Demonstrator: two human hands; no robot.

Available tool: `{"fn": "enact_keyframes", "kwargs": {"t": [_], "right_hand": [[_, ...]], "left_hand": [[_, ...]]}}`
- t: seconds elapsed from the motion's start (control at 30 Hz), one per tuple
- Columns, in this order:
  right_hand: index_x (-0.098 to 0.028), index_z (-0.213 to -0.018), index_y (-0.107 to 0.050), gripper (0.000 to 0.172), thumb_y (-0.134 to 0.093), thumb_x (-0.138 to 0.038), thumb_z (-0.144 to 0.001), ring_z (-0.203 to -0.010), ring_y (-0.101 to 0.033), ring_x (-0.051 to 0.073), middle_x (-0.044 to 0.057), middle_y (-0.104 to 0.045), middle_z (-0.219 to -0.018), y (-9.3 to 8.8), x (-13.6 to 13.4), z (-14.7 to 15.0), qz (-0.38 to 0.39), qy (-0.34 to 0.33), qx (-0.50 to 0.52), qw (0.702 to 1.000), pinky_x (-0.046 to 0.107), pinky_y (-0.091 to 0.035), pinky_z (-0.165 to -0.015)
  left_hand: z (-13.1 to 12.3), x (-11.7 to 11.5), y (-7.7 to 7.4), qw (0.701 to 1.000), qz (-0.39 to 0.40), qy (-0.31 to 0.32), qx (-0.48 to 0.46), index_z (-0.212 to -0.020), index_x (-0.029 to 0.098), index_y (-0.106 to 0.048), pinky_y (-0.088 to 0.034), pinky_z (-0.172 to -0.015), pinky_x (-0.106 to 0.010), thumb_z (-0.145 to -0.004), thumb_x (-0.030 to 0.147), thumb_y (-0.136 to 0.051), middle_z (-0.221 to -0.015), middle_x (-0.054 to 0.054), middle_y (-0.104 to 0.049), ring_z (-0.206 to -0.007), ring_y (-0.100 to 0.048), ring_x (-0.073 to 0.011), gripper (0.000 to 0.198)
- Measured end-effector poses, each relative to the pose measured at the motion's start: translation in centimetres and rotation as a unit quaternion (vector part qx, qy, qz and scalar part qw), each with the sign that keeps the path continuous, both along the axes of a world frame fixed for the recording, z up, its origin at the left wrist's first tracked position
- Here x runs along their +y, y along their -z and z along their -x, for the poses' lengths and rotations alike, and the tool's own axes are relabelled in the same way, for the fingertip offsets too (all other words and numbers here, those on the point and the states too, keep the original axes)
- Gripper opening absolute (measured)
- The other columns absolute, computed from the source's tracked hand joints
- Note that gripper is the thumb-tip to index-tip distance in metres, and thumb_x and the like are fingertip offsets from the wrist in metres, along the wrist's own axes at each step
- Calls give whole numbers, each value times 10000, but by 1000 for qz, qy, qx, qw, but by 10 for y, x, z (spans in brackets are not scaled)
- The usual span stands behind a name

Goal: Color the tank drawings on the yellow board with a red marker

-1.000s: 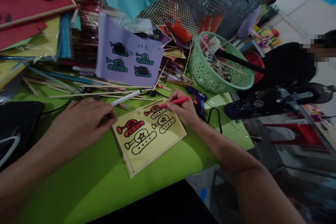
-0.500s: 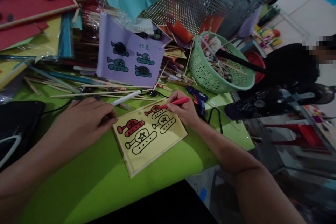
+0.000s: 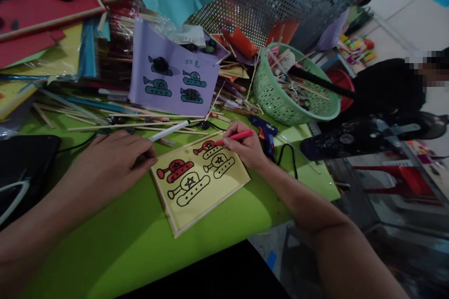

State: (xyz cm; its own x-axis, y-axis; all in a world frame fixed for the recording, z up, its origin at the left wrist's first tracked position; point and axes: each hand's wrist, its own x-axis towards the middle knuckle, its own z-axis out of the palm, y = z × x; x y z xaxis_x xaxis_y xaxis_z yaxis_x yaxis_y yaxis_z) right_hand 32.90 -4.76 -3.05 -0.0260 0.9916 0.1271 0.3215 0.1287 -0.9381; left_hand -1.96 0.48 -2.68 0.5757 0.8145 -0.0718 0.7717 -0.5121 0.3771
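A yellow sheet edged with thin wooden sticks point(image 3: 206, 196) lies tilted on the green tabletop, with several black-outlined tanks drawn on it. The left tank is coloured red; the upper one is partly red. My right hand point(image 3: 243, 145) pinches a red marker point(image 3: 240, 135), its tip down on the upper tank. My left hand point(image 3: 117, 156) is curled at the sheet's left corner, thumb by the edge. From its fingers a white marker point(image 3: 170, 131) with a dark end points to the upper right. How the fingers grip it is partly hidden.
Behind the sheet, loose wooden sticks point(image 3: 140, 126) and a purple card with tank pictures point(image 3: 175, 65). A blue glue gun point(image 3: 264, 133) lies right, near a green basket point(image 3: 277, 98). A black device point(image 3: 28, 168) sits left. A person in dark clothes point(image 3: 389, 86) is at far right.
Both hands and the sheet stay in nearly the same place. The red marker's tip remains on the upper tank, with a little more red showing on its turret.
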Motion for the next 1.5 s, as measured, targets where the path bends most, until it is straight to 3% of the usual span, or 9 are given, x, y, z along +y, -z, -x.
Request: {"fn": "enact_keyframes", "kwargs": {"t": [0.87,1.1,1.5], "right_hand": [[-262,-838,-700,162,-840,-335,-876,-744,-592,197,-3,-677,-801,-3,0,1,-2,2,-4,1000,362,-468,-712],[-264,-852,-702,144,-827,-333,-867,-736,-597,192,-9,-674,-802,-3,0,1,-1,3,2,1000,353,-460,-705],[-266,-840,-694,115,-801,-300,-866,-740,-593,192,-9,-670,-802,-3,-1,1,-4,6,-3,1000,364,-464,-716]], "left_hand": [[1,1,1,1000,-6,1,-6,-875,329,-740,-432,-875,-504,-985,539,-448,-901,-84,-790,-1005,-687,-367,376],[2,1,2,1000,-7,5,9,-889,323,-735,-437,-881,-479,-1002,484,-513,-910,-65,-784,-1005,-687,-356,296],[1,0,1,1000,-9,3,-2,-888,325,-738,-445,-884,-507,-996,520,-465,-917,-79,-794,-1020,-693,-368,353]]}}
